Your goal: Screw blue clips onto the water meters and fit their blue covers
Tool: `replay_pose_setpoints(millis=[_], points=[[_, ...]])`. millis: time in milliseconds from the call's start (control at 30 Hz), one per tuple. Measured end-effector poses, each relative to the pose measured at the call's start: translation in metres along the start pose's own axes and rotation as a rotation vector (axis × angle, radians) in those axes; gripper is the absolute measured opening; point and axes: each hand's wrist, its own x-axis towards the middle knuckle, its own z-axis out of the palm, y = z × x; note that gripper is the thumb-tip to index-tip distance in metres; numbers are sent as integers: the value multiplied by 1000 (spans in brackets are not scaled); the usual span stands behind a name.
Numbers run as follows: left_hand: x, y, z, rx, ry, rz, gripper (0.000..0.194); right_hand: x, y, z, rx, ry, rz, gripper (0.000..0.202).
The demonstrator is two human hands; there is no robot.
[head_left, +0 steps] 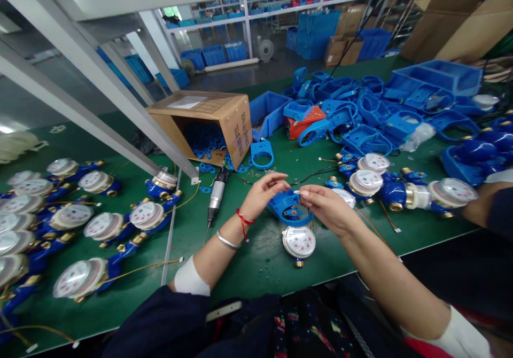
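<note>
My right hand (326, 205) pinches a small white connector (296, 192) between thumb and finger, above a blue plastic housing (286, 213). My left hand (262, 193) is just left of it with its fingers drawn together; whatever they hold, if anything, is too small to make out. Beneath my hands, the housing lies on the green table with a brass-and-blue part showing inside its ring. A round water meter (298, 241) with a white dial face sits in front of the housing, dial up.
An electric screwdriver (217, 195) lies left of my hands. Behind it, a cardboard box (216, 115) holds blue parts. Water meters (106, 225) fill the left side; more meters (365, 181) stand at right. Blue housings (366, 109) are piled behind. Another person's arm (487, 203) shows at the right edge.
</note>
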Motion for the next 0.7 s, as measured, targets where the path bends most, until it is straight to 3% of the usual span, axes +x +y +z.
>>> replay_pose_setpoints(millis=[167, 300, 400, 533, 633, 700], points=[[21, -55, -7, 523, -68, -354, 34, -6, -3, -3, -19, 75, -16, 28], [29, -64, -4, 591, -173, -406, 23, -12, -3, -2, -116, 142, -53, 26], [25, -43, -6, 648, -126, -391, 16, -20, -2, -1, -219, 212, -80, 27], [7, 6, -8, 705, 68, -302, 15, -28, 1, 4, -409, 381, -108, 27], [-10, 35, -2, 631, 184, -212, 18, -30, 4, 7, -486, 530, -135, 25], [-17, 44, 5, 539, 188, -163, 27, -28, 5, 8, -498, 572, -138, 26]])
